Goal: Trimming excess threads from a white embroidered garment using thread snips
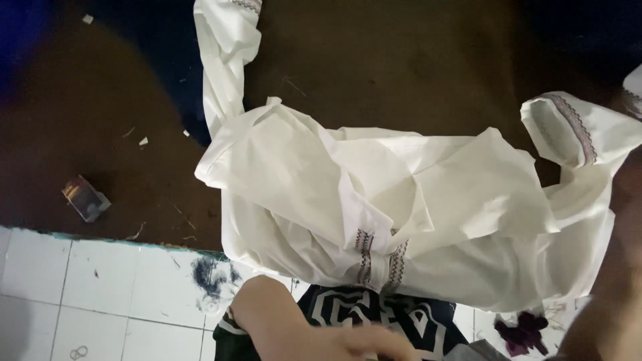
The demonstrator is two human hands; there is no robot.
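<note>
left hand [334,337] blurred, right forearm [612,281] cut off

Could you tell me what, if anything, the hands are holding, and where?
Cannot be told: the left hand lies blurred near the white embroidered cloth garment; no grip shows.

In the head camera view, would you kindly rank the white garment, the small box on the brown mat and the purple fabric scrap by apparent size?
1. White garment, by far the largest.
2. Purple fabric scrap.
3. Small box.
The scrap and box look close in size, and the scrap lies nearer the camera, so their order is unsure.
</note>
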